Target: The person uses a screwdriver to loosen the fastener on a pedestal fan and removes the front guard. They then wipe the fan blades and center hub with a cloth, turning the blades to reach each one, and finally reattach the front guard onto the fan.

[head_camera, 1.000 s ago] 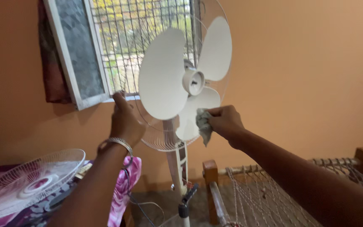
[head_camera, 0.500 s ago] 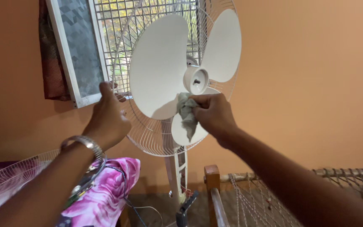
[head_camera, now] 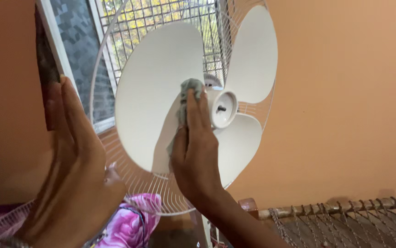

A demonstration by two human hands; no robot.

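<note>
Head view: right hand (head_camera: 195, 156) presses a grey-green cloth (head_camera: 186, 98) under closed fingers (head_camera: 198, 110) against the left fan blade (head_camera: 156, 92), just left of the hub (head_camera: 222, 109). Left hand (head_camera: 76, 170), fingers straight and together, lies flat at the rear grille's (head_camera: 129, 179) left rim.

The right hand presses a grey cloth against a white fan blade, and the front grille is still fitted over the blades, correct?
Not quite. The head view shows the blades bare, with only the rear grille behind them. The right hand does press the grey cloth against a blade.
</note>
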